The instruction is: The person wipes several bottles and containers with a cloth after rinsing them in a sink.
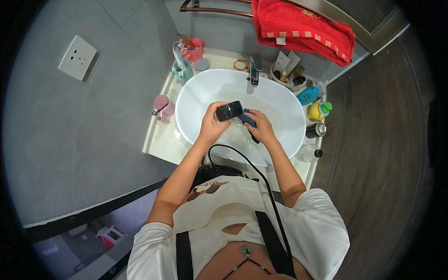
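Note:
Over the white oval basin (186, 93), which holds some water, both my hands are at work. My left hand (214, 122) has its fingers wrapped round a glossy black boxy object (229, 111). Close beside it, my right hand (262, 127) grips a dark blue object (248, 118); a dark narrow end sticks out below that hand. Whether it is a brush or a folded cloth I cannot tell. The two objects are near each other and may be touching. Behind them stands the dark metal faucet (254, 70).
A pink mug (163, 106) stands left of the basin, with toothbrush cups (184, 70) behind it. Several bottles, including a yellow bottle (317, 111), line the right edge. A toiletry basket (284, 79) is at the back. A red towel (303, 30) hangs above. A black cable (261, 172) crosses my front.

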A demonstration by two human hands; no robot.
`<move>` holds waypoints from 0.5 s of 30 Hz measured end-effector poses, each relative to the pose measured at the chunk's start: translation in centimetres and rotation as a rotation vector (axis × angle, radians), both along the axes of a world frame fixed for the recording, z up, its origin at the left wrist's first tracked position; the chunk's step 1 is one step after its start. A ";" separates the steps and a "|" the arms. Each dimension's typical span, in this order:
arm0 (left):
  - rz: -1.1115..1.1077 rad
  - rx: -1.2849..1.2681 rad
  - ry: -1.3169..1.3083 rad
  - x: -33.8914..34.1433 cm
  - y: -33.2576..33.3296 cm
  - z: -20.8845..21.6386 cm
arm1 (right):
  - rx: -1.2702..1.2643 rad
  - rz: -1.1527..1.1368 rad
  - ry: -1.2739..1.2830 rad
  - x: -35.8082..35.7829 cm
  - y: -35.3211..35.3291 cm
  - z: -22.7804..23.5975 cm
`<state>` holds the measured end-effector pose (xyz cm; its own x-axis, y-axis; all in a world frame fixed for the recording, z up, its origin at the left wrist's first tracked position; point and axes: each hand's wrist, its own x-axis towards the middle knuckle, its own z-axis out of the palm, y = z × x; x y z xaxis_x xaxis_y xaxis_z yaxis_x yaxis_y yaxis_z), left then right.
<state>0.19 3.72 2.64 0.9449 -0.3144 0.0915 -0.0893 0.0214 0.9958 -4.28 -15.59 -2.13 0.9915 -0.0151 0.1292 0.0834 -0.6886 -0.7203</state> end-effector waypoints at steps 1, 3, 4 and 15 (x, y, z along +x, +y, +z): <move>0.028 -0.036 0.086 0.0 0.0 -0.1 | -0.019 0.002 0.038 -0.5 -0.2 -0.7; -0.011 -0.150 0.275 0.3 0.4 -0.5 | -0.037 0.027 0.110 -1.3 -0.9 -2.9; -0.021 -0.247 0.390 0.4 0.6 -0.1 | -0.058 0.020 0.145 -1.6 -1.3 -4.1; -0.231 -1.073 0.867 1.3 3.4 -4.4 | -0.326 0.180 0.405 -1.0 -2.2 -9.6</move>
<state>1.49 7.09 -1.73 0.7610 -0.6186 -0.1954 0.6487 0.7284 0.2204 -5.27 -17.81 -11.72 0.9461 0.1363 -0.2939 -0.0194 -0.8819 -0.4711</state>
